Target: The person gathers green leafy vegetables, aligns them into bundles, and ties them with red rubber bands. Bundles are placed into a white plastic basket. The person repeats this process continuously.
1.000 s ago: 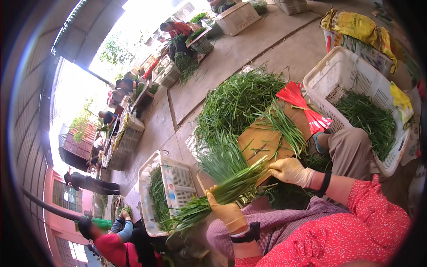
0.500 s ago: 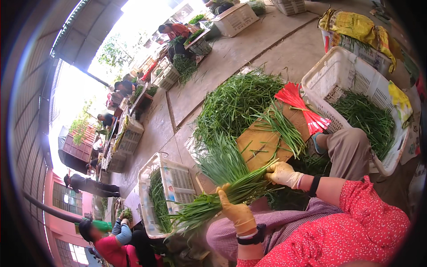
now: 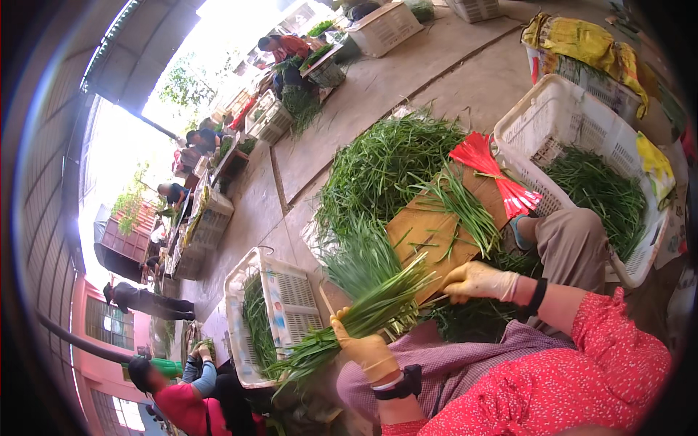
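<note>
My left hand (image 3: 367,352), in a yellowish glove, is closed around a bunch of garlic chives (image 3: 385,294). The pale cut ends point up to the right, and the leafy tips hang toward the lower left. My right hand (image 3: 476,282), gloved too, is apart from the bunch, to the right of its cut ends. Its fingers are pinched together; a thin strand seems to be at their tips, too small to name. Beyond the hands a brown cardboard sheet (image 3: 418,236) carries a smaller bundle of chives (image 3: 469,218) and loose stems.
A big chive heap (image 3: 392,163) lies past the cardboard. Red ties (image 3: 494,171) fan out beside a white crate (image 3: 538,123) holding greens at right. Another white crate (image 3: 291,294) stands at left. A person in pink (image 3: 185,400) sits at lower left; others work farther off.
My right hand has let go of the bunch's cut ends and drawn off to the right. My left hand has moved slightly left, and the bunch is tilted more steeply.
</note>
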### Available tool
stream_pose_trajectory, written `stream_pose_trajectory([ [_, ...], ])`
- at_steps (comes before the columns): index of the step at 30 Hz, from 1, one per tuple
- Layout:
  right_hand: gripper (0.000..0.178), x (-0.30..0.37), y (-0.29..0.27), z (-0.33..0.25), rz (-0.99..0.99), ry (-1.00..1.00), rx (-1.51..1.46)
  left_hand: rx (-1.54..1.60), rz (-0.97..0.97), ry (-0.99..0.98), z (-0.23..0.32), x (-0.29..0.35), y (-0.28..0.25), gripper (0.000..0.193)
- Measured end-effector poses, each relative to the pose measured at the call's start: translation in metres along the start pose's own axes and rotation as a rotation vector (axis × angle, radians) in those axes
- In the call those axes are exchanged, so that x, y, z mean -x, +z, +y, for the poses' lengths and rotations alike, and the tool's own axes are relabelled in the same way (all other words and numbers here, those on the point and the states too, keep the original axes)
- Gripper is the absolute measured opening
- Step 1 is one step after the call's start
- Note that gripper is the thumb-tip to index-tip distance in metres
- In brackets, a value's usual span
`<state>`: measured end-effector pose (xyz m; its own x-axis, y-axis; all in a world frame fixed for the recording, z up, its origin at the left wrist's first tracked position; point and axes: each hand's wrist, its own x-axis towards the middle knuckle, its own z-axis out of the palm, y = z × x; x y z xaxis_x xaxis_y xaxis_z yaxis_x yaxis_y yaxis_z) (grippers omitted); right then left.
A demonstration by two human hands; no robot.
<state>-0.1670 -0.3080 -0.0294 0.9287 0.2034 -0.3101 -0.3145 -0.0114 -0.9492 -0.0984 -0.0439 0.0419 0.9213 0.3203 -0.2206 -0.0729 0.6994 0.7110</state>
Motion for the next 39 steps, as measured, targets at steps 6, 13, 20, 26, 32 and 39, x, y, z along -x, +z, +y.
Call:
stream_pose_trajectory([
  [6, 0.022, -0.028, 0.046, 0.011, -0.047, 0.191, -0.892, -0.018, -0.045, -0.057, -0.021, 0.008, 0.002, 0.024],
  [13, 0.017, -0.026, 0.038, 0.013, -0.126, 0.053, -0.583, 0.006, 0.001, -0.085, -0.017, -0.009, -0.011, 0.020],
  [20, 0.031, 0.001, -0.022, 0.041, -0.149, 0.261, 0.986, 0.096, -0.007, -0.095, 0.005, -0.031, -0.022, 0.014],
  [26, 0.047, -0.014, -0.016, 0.016, 0.407, -0.384, 0.617, 0.032, -0.002, -0.124, 0.000, -0.051, -0.044, 0.013],
  [32, 0.023, -0.028, -0.017, 0.014, 0.081, -0.115, 0.182, 0.058, 0.000, -0.202, 0.000, -0.047, -0.032, 0.012],
  [39, 0.052, -0.012, -0.032, 0.110, -0.388, 0.199, 0.118, 0.131, -0.034, -0.161, 0.018, -0.055, -0.020, 0.011],
])
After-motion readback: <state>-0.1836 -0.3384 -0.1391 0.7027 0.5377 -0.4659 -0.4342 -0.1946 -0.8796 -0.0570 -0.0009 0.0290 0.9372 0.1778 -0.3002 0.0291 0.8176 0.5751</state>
